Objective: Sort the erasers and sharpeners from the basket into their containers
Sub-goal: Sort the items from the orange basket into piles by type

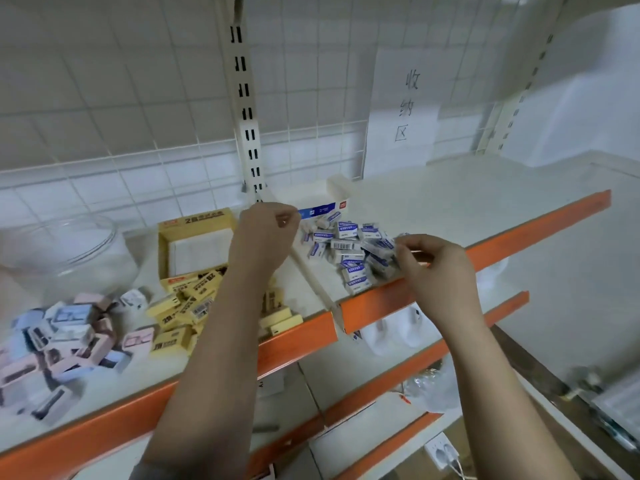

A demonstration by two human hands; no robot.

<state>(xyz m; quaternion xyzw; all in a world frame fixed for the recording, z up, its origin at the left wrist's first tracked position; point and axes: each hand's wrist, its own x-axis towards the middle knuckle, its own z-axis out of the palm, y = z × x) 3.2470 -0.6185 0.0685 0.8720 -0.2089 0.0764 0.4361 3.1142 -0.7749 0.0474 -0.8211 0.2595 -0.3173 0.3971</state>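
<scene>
A heap of white erasers with blue sleeves (346, 252) lies on the upper shelf, in front of a white and blue box (320, 206). My right hand (433, 268) pinches one of these erasers (379, 245) at the heap's right edge. My left hand (268, 230) hovers over the heap's left side with fingers curled; whether it holds something small I cannot tell. Yellow erasers (187, 306) are piled before an open yellow box (195, 247). Pastel pink, blue and white sharpeners (62, 337) lie at the far left.
A clear plastic jar (69, 254) stands at the back left. The shelf has an orange front edge (301, 337) and a white wire-grid back. A paper sign (405, 105) hangs on the grid. Lower shelves hold white items and a plastic bag (433, 386).
</scene>
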